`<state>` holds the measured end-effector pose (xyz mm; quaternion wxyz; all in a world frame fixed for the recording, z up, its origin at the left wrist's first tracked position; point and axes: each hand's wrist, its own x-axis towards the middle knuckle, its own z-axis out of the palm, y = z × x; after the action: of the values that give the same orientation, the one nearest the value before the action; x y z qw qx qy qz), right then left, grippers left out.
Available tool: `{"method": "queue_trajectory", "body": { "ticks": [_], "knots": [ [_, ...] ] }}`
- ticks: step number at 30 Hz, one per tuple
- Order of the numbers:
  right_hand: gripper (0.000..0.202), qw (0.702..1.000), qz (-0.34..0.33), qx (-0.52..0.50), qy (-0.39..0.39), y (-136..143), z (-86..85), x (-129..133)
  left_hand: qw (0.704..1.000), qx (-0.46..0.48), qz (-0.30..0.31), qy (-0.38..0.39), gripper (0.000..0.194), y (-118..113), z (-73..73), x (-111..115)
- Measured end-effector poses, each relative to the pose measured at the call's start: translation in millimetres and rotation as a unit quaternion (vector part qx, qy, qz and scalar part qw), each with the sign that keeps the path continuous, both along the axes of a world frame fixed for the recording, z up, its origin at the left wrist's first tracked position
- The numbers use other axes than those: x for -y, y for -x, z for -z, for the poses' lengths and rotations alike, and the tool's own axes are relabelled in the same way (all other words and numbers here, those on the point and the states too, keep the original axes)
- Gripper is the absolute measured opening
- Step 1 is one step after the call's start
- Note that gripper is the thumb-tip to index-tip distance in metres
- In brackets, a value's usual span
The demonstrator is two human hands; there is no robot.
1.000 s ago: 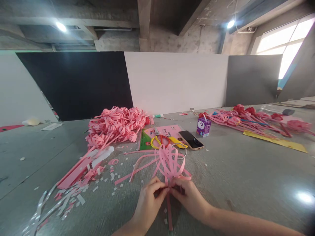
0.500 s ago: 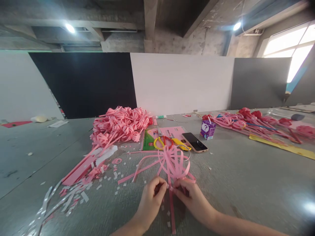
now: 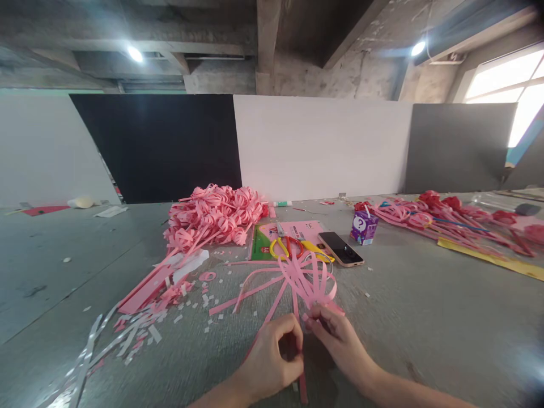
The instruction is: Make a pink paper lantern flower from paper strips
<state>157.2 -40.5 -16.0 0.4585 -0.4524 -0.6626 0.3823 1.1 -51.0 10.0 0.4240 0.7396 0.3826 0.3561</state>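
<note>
A looped bundle of pink paper strips lies in front of me, with several loose ends fanning out to the left. My right hand pinches the gathered lower end of the loops between thumb and fingertips. My left hand is closer to me and lower, thumb and index finger curled together in a ring beside a strip that runs down toward me. Whether those fingertips hold anything is hidden. Just beyond the loops lie scissors with red and yellow handles and a yellow cutter.
A phone and a purple drink carton stand beyond my right hand. Finished pink paper flowers are heaped at back left, near paper scraps. More flowers and a yellow strip lie right. White and black panels stand behind.
My left hand has moved down toward me, away from the fingertips of my right hand. My right hand still grips the gathered end. The whole view has shifted slightly.
</note>
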Motion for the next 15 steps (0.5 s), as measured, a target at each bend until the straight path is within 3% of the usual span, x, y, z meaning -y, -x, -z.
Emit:
{"method": "queue_trajectory", "body": {
  "ticks": [5,8,12,15],
  "knots": [
    [0.02,1.0,-0.001,0.004,-0.007,1.0,-2.6,2.7,0.991,0.087,0.024,0.098,0.029,1.2,-1.0,0.2],
    [0.017,0.999,-0.002,0.047,-0.023,0.5,-8.4,6.0,0.984,0.129,-0.01,0.119,0.029,2.2,0.0,-3.0],
    [0.014,0.994,-0.024,0.087,-0.059,0.6,-15.6,10.7,0.967,0.178,-0.078,0.164,0.014,2.6,1.3,-10.3],
    [0.014,0.99,-0.054,0.104,-0.073,1.5,-18.4,13.9,0.953,0.199,-0.067,0.218,0.022,2.7,-0.1,-13.7]
  ]
}}
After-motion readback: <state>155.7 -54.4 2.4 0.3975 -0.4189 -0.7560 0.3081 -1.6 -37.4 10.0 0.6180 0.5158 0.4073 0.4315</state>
